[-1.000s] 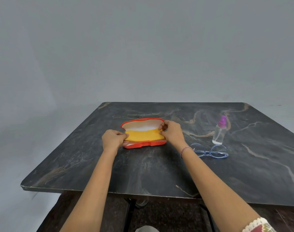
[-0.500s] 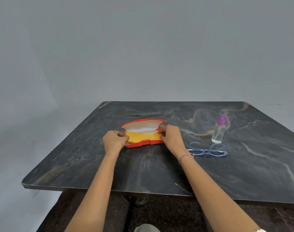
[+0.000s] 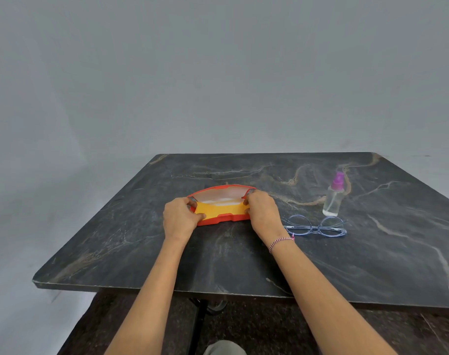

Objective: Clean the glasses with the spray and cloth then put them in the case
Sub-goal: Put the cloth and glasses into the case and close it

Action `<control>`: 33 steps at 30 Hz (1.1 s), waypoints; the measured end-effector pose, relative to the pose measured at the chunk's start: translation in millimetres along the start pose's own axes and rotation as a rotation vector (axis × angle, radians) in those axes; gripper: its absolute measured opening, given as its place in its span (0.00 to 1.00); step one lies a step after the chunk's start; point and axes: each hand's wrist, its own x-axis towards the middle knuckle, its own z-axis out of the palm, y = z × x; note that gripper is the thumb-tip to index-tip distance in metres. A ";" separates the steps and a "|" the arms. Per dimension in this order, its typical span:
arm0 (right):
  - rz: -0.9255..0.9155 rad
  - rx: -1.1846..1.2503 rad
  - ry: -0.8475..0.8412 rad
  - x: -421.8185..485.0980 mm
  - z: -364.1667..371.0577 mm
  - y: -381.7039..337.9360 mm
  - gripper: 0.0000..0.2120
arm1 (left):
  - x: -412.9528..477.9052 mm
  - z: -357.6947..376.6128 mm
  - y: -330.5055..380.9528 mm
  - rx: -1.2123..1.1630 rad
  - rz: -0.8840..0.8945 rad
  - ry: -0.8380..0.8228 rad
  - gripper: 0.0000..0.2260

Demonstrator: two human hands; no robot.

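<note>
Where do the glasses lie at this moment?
In the head view the glasses lie on the table, right of centre, just nearer the person than the spray bottle and beside the right hand, which pinches the yellow cloth over the case.

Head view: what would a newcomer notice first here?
The bright red case lies open mid-table, the left hand and right hand each pinching an end of the yellow cloth across it. To its right the pale blue glasses lie on the dark table, the purple-capped spray bottle upright just beyond them.
</note>
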 end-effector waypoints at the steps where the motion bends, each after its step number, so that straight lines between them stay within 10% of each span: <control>1: -0.005 -0.012 0.003 -0.9 -0.8 0.9 0.13 | -1.1 0.7 1.1 0.014 0.006 -0.008 0.19; 20: -0.176 -0.127 0.167 -20.9 -15.9 0.4 0.11 | -34.9 3.5 25.2 0.275 0.238 0.276 0.08; 33: -0.128 -0.080 0.261 -53.8 -56.4 51.2 0.10 | -73.1 33.1 85.4 0.131 0.542 0.183 0.07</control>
